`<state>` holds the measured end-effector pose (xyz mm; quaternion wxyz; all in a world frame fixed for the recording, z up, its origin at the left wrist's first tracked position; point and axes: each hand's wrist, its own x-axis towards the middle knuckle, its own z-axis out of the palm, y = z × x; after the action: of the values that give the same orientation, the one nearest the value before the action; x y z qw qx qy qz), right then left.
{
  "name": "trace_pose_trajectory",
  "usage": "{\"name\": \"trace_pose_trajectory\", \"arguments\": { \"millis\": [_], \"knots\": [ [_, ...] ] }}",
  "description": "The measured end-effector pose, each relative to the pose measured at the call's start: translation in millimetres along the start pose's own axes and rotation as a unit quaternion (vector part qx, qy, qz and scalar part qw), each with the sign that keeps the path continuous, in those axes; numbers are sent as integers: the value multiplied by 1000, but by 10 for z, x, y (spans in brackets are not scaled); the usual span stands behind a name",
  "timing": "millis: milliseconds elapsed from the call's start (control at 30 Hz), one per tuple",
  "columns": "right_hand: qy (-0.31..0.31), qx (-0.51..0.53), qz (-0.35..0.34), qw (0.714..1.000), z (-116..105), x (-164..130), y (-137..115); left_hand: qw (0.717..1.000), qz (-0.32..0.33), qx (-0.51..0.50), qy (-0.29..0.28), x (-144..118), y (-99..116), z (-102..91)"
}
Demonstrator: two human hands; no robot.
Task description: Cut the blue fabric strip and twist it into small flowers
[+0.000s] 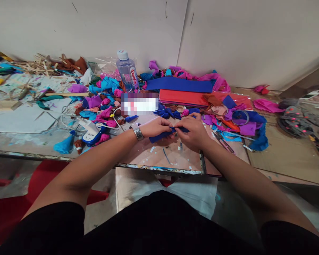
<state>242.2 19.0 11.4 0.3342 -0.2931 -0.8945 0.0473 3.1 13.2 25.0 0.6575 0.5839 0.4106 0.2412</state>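
Both hands meet over the front edge of the table and pinch a dark blue strip of crepe paper point(158, 137). My left hand point(156, 126), with a metal watch point(136, 131) on its wrist, grips the strip near its upper side. My right hand point(193, 132) has its thumb and forefinger closed on the same paper, which looks gathered between the hands. Fingers partly hide where the paper is held. Just behind them lie several crumpled dark blue paper pieces point(166, 112) and a roll of tape point(180, 108).
A water bottle point(127, 72) stands at the back, beside a flat blue strip point(179, 85) and red paper sheets point(182, 97). To the left are a power strip point(91, 136) with cables and many coloured paper scraps. Scissors point(224, 143) and tape rolls point(240, 117) lie right.
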Motion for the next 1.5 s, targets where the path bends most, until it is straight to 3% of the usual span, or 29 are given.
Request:
{"name": "trace_pose_trajectory", "arguments": {
  "millis": [367, 1033, 1300, 1500],
  "knots": [
    [5, -3, -11, 1000, -22, -6, -22, 999, 5, -37, 20, -12, -6, 42],
    [-4, -14, -18, 1000, 10, -12, -9, 993, 70, 91, 10, 11, -20, -30],
    [-14, -10, -4, 1000, -1, -4, -27, 993, 78, 84, 5, 12, -26, -16],
    [-30, 6, 16, 999, 0, -3, -30, 979, 121, 166, 16, 12, -18, -20]
  ]
}}
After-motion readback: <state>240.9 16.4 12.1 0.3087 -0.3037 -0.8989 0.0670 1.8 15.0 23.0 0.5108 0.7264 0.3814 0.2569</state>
